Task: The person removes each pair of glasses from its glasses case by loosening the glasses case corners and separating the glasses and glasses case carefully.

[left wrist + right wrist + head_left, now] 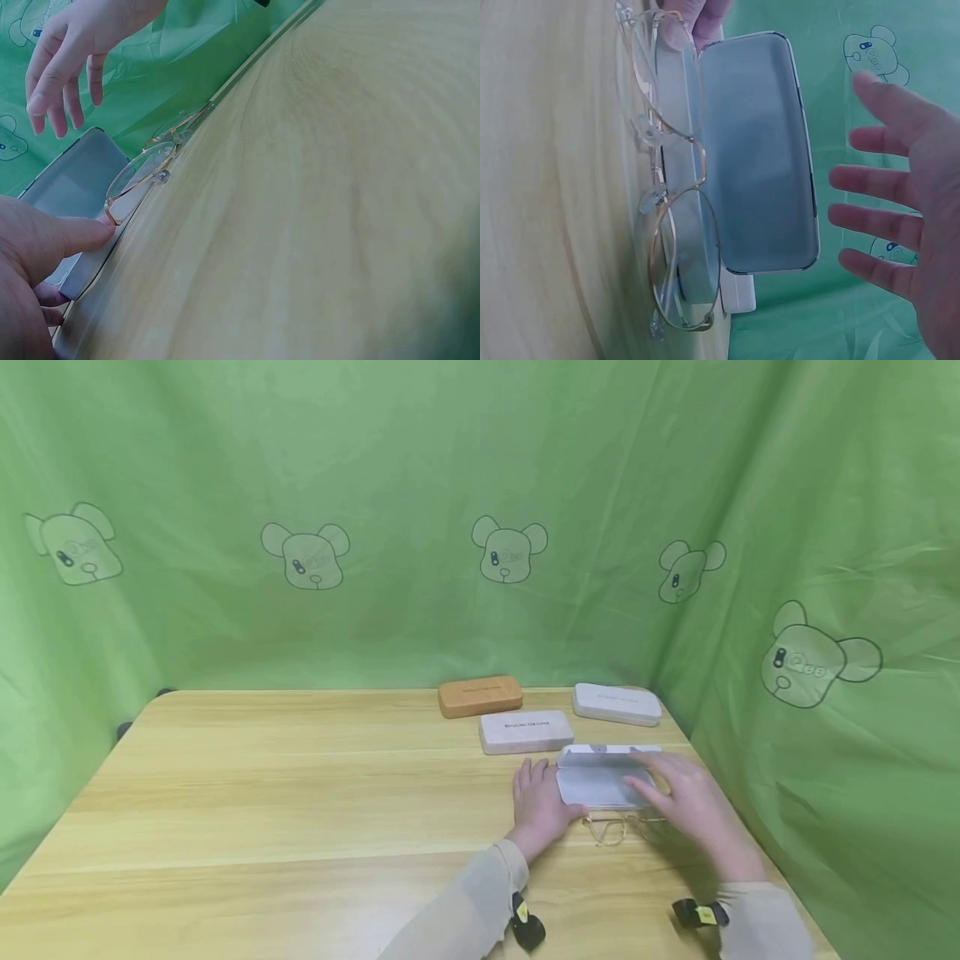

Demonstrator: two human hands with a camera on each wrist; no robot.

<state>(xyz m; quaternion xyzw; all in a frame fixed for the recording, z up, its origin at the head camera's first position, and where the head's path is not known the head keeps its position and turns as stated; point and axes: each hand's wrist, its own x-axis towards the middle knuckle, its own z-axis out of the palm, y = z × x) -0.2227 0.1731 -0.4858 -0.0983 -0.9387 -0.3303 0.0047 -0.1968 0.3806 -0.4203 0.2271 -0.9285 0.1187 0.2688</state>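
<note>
A glasses case point(596, 787) with a pale grey-blue inside lies open on the right part of the table, its lid raised at the back. At the case's left end my left hand point(542, 806) holds it, thumb along the front edge and fingers at the side. Directly in front of the case is a pair of gold-rimmed glasses point(703, 161) with clear nose pads. My right hand point(690, 793) is over the case's right side. Its fingers are spread and apart from the lid in the right wrist view, and it holds nothing.
Behind the opened case are three shut ones: an orange case point(480, 697), a whitish case point(527, 732) and another white case point(617, 704). A green curtain point(405, 627) hangs along the table's back and right edges.
</note>
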